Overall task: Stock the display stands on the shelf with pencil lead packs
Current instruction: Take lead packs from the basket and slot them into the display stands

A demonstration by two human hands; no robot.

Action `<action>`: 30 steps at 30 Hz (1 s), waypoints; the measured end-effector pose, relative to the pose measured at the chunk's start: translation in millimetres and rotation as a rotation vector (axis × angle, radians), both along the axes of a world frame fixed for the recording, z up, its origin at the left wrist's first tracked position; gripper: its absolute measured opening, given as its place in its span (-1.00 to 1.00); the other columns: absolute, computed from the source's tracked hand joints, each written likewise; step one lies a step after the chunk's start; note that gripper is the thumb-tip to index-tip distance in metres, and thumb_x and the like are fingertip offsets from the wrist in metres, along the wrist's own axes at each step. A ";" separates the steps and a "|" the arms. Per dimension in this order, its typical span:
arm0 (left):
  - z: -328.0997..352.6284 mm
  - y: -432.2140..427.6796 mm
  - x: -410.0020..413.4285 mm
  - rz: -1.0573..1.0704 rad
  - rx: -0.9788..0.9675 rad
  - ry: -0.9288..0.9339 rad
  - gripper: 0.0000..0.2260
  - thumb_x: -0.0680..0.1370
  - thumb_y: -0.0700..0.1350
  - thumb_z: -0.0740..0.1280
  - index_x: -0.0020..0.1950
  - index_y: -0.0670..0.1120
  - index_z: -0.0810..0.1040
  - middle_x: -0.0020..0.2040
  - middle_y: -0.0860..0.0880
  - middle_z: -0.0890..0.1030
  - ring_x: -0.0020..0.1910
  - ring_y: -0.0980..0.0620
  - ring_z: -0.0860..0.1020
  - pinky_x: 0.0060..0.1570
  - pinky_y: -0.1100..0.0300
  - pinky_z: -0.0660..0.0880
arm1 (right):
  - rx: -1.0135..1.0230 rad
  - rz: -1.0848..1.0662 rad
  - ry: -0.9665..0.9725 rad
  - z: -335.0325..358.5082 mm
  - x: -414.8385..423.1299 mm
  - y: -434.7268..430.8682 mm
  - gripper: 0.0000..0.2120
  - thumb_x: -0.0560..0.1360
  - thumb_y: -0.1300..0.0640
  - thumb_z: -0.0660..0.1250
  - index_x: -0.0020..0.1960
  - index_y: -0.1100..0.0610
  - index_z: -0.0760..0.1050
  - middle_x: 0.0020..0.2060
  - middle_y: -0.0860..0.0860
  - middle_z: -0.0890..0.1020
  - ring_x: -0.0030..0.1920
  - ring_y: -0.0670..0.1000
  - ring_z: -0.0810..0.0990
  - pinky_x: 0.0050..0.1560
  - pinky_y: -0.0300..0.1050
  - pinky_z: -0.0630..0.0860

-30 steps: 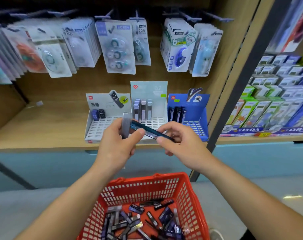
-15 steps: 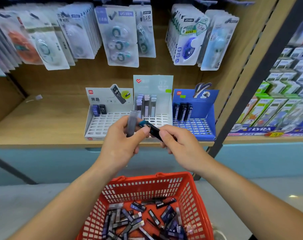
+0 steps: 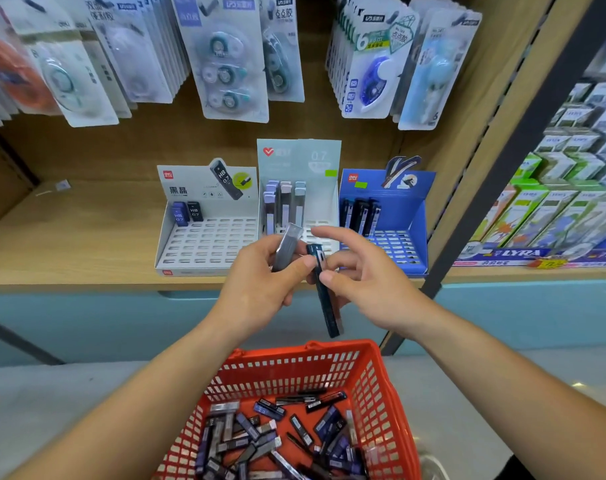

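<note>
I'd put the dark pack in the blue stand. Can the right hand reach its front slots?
Probably yes: the right hand, pinching the dark pack, hovers just before the blue stand, whose front slots look unfilled, with nothing between.

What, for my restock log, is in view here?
wooden shelf: one, tan, under the stands
white display stand: one, white, left, two packs
pale grey display stand: one, grey, middle, pastel packs
blue display stand: one, blue, right, dark packs
grey lead pack: one, grey, left hand
dark teal lead pack: one, teal, right hand
red basket: one, red, below, loose packs
blister packs: many, mixed, hanging above
LYRA boxes: many, green and blue, far right
left hand: grips grey lead pack
right hand: fingers pinch dark teal lead pack
</note>
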State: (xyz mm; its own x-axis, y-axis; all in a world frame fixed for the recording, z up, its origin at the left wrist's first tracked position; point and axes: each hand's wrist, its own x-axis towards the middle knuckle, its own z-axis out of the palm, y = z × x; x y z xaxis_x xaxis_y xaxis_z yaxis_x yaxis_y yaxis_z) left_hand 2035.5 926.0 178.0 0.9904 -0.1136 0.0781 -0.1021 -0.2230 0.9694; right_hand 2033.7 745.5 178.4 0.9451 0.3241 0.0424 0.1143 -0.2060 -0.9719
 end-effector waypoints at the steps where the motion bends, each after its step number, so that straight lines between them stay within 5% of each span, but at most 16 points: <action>1: -2.5 -1.0 0.2 -0.020 0.010 -0.002 -0.93 0.60 -0.17 0.40 0.05 -0.12 0.57 -0.43 0.10 0.59 -0.55 0.11 0.40 -0.54 0.34 0.32 | -0.038 0.007 -0.001 0.5 -0.6 -4.0 -0.55 0.61 0.33 0.29 0.37 -0.10 0.43 -0.16 0.17 0.57 -0.14 0.21 0.64 -0.20 -0.14 0.63; 8: -28.4 -6.7 13.5 -0.056 0.159 0.020 -0.96 0.59 -0.10 0.40 -0.05 -0.02 0.59 -0.28 0.07 0.63 -0.47 0.14 0.44 -0.41 0.23 0.45 | -0.113 -0.297 -0.025 -2.0 29.3 -47.3 -0.77 0.56 0.29 0.37 0.10 -0.02 0.56 -0.08 0.00 0.52 -0.18 0.08 0.64 -0.19 0.20 0.68; 12: -41.5 -20.1 38.7 -0.119 0.292 0.001 -0.89 0.61 -0.03 0.37 -0.09 -0.02 0.57 -0.21 0.00 0.67 -0.40 0.09 0.47 -0.31 0.06 0.54 | -0.145 -0.468 -0.182 1.4 70.3 -73.8 -0.84 0.54 0.22 0.43 -0.02 -0.04 0.59 -0.14 -0.03 0.63 -0.09 0.10 0.68 -0.14 0.15 0.69; 16: -50.7 -38.4 72.1 -0.093 0.446 -0.084 -0.93 0.58 -0.04 0.39 -0.09 0.03 0.58 -0.25 0.04 0.62 -0.38 0.11 0.49 -0.24 0.10 0.52 | -0.170 -0.471 -0.316 -0.5 110.2 -83.1 -0.83 0.52 0.20 0.46 -0.05 -0.06 0.57 -0.22 -0.08 0.68 -0.15 -0.07 0.66 0.00 0.10 0.64; 23: -68.1 -55.6 103.7 -0.224 0.682 -0.187 -0.89 0.58 0.00 0.36 -0.09 -0.01 0.54 -0.27 -0.01 0.60 -0.23 -0.05 0.53 -0.16 0.03 0.51 | -0.249 -0.389 -0.392 -24.2 146.0 -79.1 -0.75 0.51 0.25 0.46 -0.09 -0.10 0.54 -0.22 -0.17 0.65 -0.14 -0.21 0.64 -0.04 -0.34 0.50; 30: -80.2 -57.8 102.6 -0.340 0.699 -0.106 -0.90 0.60 0.04 0.35 0.07 0.08 0.59 -0.23 0.04 0.61 -0.32 0.08 0.55 -0.17 0.04 0.57 | -0.348 -0.372 -0.410 -38.0 143.6 -84.2 -0.80 0.49 0.20 0.49 -0.07 -0.10 0.58 -0.18 -0.19 0.66 -0.10 -0.20 0.64 -0.02 -0.29 0.56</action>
